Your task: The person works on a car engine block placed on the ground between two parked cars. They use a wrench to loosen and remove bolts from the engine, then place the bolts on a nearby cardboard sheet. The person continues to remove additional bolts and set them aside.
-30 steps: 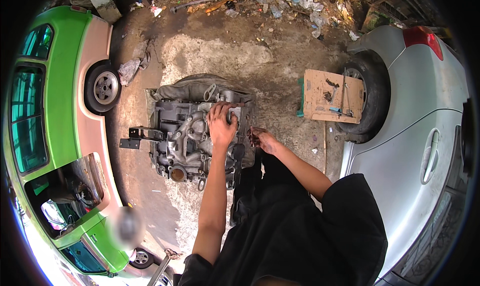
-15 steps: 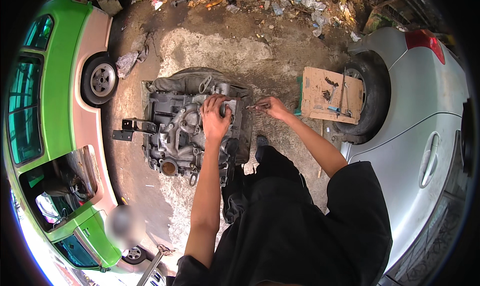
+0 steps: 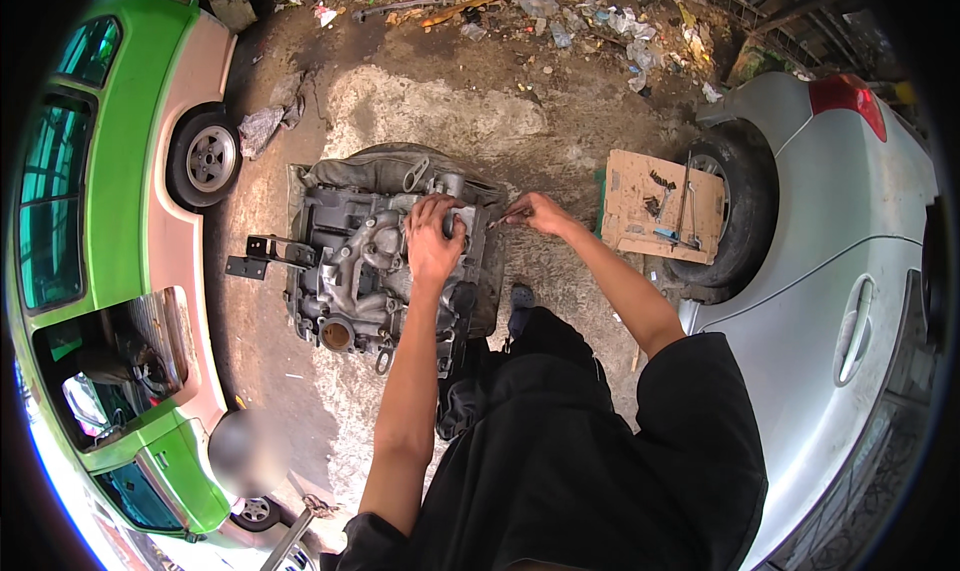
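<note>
A grey metal car engine [image 3: 375,261], with a curved cast intake manifold [image 3: 352,266] on top, lies in front of me. My left hand [image 3: 434,239] rests on its right part, fingers spread and bent over the metal, thumb apart. At the engine's right edge my right hand [image 3: 540,214] is closed in a pinch. A small slim metal piece [image 3: 494,223], bolt-like, pokes out from its fingertips against the engine's side; its exact kind is too small to tell.
Right of the engine, a cardboard sheet [image 3: 625,203] carries dark bolts [image 3: 655,203] and long tools [image 3: 686,203], beside a tyre [image 3: 748,211] of a silver car [image 3: 800,271]. A green and pink van [image 3: 110,171] stands left. Litter [image 3: 630,26] lies at the far side.
My right hand has come slightly left, bringing the small metal piece closer to the engine's side. My left hand stays on the engine. The whole view has shifted a little.
</note>
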`<state>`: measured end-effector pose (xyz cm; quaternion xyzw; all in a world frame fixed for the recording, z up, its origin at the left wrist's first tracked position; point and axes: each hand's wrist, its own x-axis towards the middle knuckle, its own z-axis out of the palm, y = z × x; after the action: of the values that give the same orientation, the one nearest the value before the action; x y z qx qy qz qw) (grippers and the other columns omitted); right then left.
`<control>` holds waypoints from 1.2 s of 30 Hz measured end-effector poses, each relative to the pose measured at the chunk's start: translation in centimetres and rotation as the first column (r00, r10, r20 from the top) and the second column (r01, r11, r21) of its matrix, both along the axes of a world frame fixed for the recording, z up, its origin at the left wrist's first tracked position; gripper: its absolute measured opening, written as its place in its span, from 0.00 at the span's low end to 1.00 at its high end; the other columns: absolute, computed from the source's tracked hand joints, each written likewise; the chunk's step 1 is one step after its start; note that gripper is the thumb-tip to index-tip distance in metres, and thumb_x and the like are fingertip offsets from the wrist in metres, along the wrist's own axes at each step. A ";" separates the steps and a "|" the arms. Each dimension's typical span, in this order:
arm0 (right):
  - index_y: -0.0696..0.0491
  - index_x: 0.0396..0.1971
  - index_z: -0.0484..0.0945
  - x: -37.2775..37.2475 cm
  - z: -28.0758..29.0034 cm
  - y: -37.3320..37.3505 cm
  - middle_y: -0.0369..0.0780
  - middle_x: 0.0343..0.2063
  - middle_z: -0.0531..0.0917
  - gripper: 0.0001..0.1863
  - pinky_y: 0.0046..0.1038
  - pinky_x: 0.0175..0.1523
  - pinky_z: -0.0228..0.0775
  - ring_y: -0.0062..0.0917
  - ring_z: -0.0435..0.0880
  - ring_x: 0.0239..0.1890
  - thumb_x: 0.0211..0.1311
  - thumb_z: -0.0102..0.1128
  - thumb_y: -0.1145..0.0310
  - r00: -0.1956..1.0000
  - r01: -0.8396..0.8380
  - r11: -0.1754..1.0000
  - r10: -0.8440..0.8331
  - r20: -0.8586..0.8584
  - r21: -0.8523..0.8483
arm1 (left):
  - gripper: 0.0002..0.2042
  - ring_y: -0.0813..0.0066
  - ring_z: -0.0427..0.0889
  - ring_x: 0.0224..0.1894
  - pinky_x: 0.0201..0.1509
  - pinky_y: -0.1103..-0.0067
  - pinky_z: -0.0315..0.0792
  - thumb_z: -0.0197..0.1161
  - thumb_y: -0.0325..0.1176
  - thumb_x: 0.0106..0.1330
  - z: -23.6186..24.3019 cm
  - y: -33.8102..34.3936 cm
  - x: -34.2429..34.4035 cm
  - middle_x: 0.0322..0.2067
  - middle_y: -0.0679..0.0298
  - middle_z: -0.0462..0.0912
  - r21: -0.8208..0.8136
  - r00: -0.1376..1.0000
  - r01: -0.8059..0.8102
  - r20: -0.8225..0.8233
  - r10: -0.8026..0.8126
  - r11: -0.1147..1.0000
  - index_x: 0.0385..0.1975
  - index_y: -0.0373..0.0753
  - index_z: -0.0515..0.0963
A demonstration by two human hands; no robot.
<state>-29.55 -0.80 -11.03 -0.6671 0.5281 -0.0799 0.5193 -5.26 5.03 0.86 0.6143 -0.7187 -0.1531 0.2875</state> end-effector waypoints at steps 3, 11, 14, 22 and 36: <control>0.49 0.45 0.89 0.2 0.4 -0.4 0.42 0.46 0.88 0.17 0.43 0.55 0.77 0.37 0.86 0.53 0.60 0.73 0.57 0.999 -0.044 0.999 0.044 0.010 -0.021 | 0.11 0.61 0.74 0.62 0.68 0.61 0.62 0.61 0.32 0.62 0.0 0.0 0.0 0.51 0.66 0.83 -0.006 1.000 -0.001 -0.008 0.000 1.000 0.43 0.44 0.82; 0.50 0.44 0.89 1.2 1.8 -1.3 0.42 0.44 0.89 0.14 0.45 0.55 0.77 0.38 0.86 0.51 0.61 0.72 0.60 0.998 -0.063 0.998 0.063 -0.008 -0.013 | 0.11 0.60 0.74 0.62 0.67 0.61 0.62 0.61 0.32 0.61 0.4 0.0 -0.4 0.50 0.65 0.82 0.009 1.000 -0.021 0.006 0.021 1.000 0.43 0.44 0.82; 0.52 0.44 0.89 1.5 1.5 -0.9 0.42 0.43 0.90 0.14 0.45 0.54 0.77 0.37 0.87 0.50 0.62 0.72 0.62 0.999 -0.031 0.998 0.030 -0.016 -0.048 | 0.11 0.60 0.74 0.61 0.66 0.61 0.62 0.62 0.31 0.60 0.4 0.0 -0.4 0.50 0.65 0.82 0.012 1.000 -0.016 0.005 0.016 1.000 0.43 0.44 0.82; 0.59 0.41 0.85 3.6 -3.7 6.7 0.41 0.35 0.89 0.13 0.32 0.43 0.79 0.26 0.88 0.36 0.72 0.63 0.63 0.943 0.172 0.939 -0.245 0.226 0.299 | 0.12 0.59 0.74 0.61 0.66 0.61 0.62 0.62 0.32 0.60 0.2 -0.2 -0.2 0.50 0.64 0.82 -0.017 1.000 -0.007 0.003 0.007 1.000 0.44 0.44 0.82; 0.56 0.40 0.81 2.4 0.6 12.2 0.32 0.24 0.74 0.19 0.22 0.32 0.64 0.15 0.69 0.26 0.82 0.47 0.57 0.800 0.160 0.850 -0.410 0.438 0.502 | 0.11 0.58 0.73 0.62 0.66 0.60 0.62 0.61 0.33 0.62 0.2 0.0 -0.2 0.51 0.64 0.82 0.010 1.000 -0.015 0.009 0.015 1.000 0.44 0.45 0.82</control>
<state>-27.14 11.41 -10.45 -0.3935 0.4646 -0.2186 0.7625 -5.48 5.06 1.08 0.6217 -0.7147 -0.1520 0.2822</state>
